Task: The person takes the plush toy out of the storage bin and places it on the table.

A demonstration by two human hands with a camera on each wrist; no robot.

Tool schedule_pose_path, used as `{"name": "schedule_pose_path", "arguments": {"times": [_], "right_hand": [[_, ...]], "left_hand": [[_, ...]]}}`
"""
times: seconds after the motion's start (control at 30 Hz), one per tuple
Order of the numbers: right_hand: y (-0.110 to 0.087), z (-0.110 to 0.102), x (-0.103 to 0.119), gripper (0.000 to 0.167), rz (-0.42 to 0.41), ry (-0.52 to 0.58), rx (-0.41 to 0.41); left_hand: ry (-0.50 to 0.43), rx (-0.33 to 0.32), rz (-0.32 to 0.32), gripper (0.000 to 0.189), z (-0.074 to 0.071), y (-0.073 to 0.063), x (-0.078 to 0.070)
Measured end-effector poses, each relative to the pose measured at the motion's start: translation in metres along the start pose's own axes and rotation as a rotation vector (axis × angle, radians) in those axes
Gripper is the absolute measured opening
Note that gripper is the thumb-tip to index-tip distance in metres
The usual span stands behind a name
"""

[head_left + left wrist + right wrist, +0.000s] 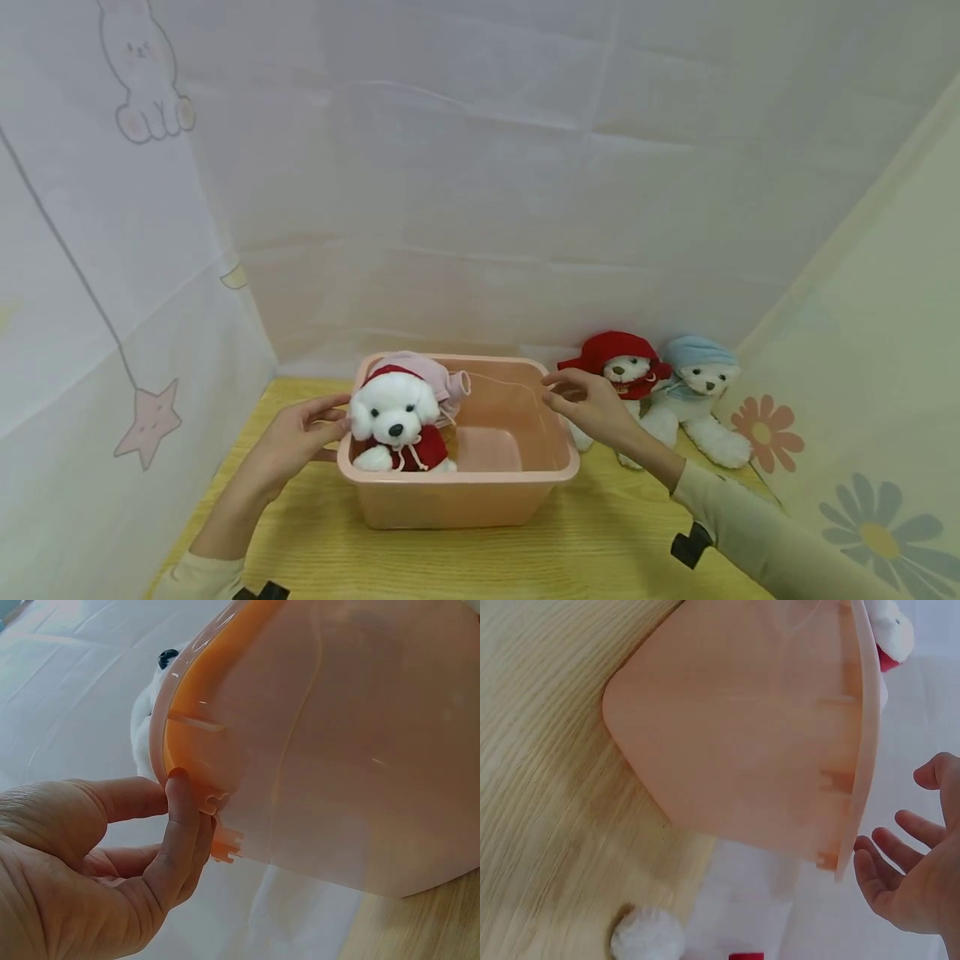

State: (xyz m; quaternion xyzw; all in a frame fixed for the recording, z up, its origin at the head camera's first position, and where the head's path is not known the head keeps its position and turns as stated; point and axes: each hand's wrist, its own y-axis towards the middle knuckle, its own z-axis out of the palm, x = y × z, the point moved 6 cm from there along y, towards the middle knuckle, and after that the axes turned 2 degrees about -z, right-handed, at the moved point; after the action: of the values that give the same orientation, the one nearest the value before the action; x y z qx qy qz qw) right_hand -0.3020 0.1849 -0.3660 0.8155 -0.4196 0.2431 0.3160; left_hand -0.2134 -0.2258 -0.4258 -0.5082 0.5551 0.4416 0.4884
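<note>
A pink plastic basin (pixel 450 504) stands on the wooden table. In its left part sits a white plush dog (pixel 395 408) in a red top, with a pink-clothed plush toy (pixel 417 371) partly hidden behind it. My left hand (pixel 288 442) is at the basin's left end; in the left wrist view its thumb and fingers pinch the rim (pixel 159 727). By the far right corner, my right hand (pixel 596 408) hovers with fingers loosely bent and holds nothing. The right wrist view shows its fingertips (pixel 864 855) right beside the rim.
Right of the basin, two white plush toys sit against the back wall, one in a red hat (pixel 618 350), the other in a light blue hat (pixel 701 354). Printed cloth walls enclose the wooden table (pixel 600 533) at the back and both sides.
</note>
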Motion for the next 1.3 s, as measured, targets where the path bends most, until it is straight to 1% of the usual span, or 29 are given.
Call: {"name": "schedule_pose_path", "arguments": {"times": [0.1, 0.23, 0.37, 0.47, 0.57, 0.63, 0.7, 0.8, 0.9, 1.0, 1.17, 1.3], "right_hand": [[0.007, 0.011, 0.008, 0.029, -0.016, 0.025, 0.03], [0.017, 0.024, 0.023, 0.027, -0.045, 0.029, 0.056], [0.027, 0.036, 0.038, 0.028, -0.068, 0.03, 0.079], [0.033, 0.044, 0.049, 0.031, -0.101, 0.042, 0.08], [0.039, 0.054, 0.061, 0.034, -0.159, 0.054, 0.077], [0.043, 0.063, 0.07, 0.037, -0.181, 0.068, 0.099], [0.046, 0.073, 0.079, 0.039, -0.181, 0.082, 0.138], [0.05, 0.087, 0.092, 0.045, -0.154, 0.105, 0.206], [0.054, 0.099, 0.104, 0.05, -0.149, 0.115, 0.25], [0.057, 0.109, 0.114, 0.054, -0.154, 0.101, 0.286], [0.06, 0.12, 0.121, 0.053, -0.161, 0.033, 0.324], [0.062, 0.123, 0.121, 0.048, -0.186, 0.025, 0.334]], "left_hand": [[0.003, -0.011, -0.002, 0.066, -0.001, 0.001, 0.001], [0.006, -0.016, -0.007, 0.066, 0.0, 0.001, 0.001], [0.015, -0.01, 0.003, 0.067, 0.0, 0.001, -0.001], [0.024, -0.009, 0.003, 0.067, 0.001, 0.001, -0.002], [0.028, -0.008, 0.007, 0.067, 0.001, 0.002, -0.004], [0.027, -0.009, 0.013, 0.067, 0.002, 0.003, -0.004], [0.016, -0.004, 0.02, 0.067, 0.002, 0.002, -0.003], [-0.001, -0.004, 0.018, 0.066, 0.001, 0.002, -0.002], [-0.011, -0.006, 0.018, 0.066, 0.001, 0.001, -0.003], [-0.016, -0.004, 0.018, 0.065, 0.001, 0.001, -0.003], [-0.019, 0.004, 0.016, 0.066, 0.001, 0.001, -0.003], [-0.016, -0.001, 0.016, 0.066, 0.001, -0.001, -0.004]]}}
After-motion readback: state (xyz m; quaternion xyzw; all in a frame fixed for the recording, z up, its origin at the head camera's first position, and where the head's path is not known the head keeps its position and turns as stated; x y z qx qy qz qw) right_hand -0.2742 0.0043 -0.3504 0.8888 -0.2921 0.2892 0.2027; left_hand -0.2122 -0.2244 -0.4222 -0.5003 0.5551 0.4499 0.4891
